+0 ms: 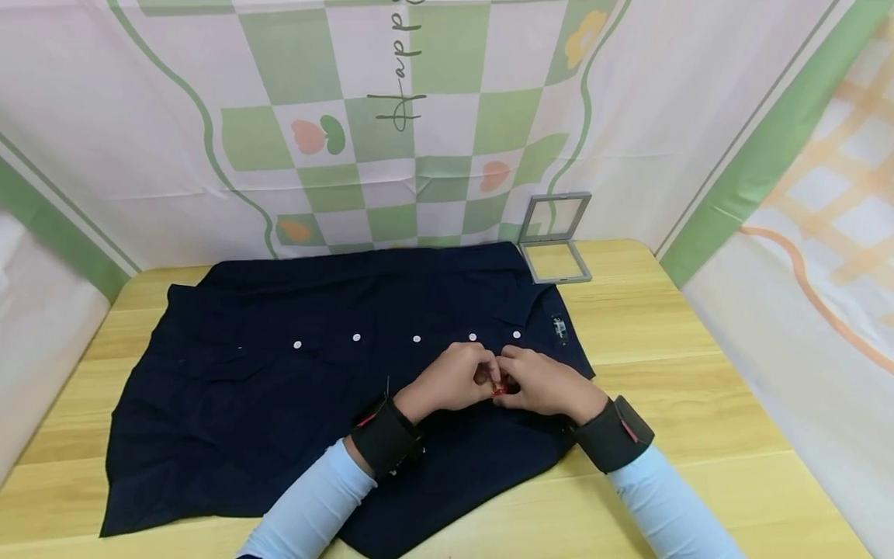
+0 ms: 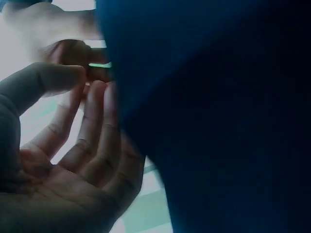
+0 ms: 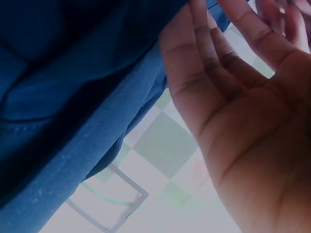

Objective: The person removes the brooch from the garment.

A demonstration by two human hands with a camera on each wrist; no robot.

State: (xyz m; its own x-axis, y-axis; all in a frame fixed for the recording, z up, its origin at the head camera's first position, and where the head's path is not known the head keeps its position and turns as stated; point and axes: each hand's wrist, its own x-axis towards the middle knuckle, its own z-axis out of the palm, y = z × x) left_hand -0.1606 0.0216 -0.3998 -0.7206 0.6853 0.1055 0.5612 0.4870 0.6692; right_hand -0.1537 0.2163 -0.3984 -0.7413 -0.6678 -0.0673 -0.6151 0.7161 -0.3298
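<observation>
A dark navy shirt (image 1: 314,404) with a row of white buttons lies spread over the table. Close to its collar end, my two hands meet fingertip to fingertip around a small, shiny red thing (image 1: 499,391), mostly covered by fingers. My left hand (image 1: 457,378) pinches it from the left, with thumb and forefinger meeting in the left wrist view. On the other side, my right hand (image 1: 548,382) grips it with bent fingers and thumb. Neither wrist view shows the red thing itself clearly; navy cloth (image 2: 218,121) fills much of the left one.
An open grey case with clear panels (image 1: 556,262) stands at the back right, touching the shirt's edge. A label (image 1: 560,329) shows inside the collar. Bare wooden table (image 1: 670,373) extends to the right. Printed curtains (image 1: 447,132) hang behind and at both sides.
</observation>
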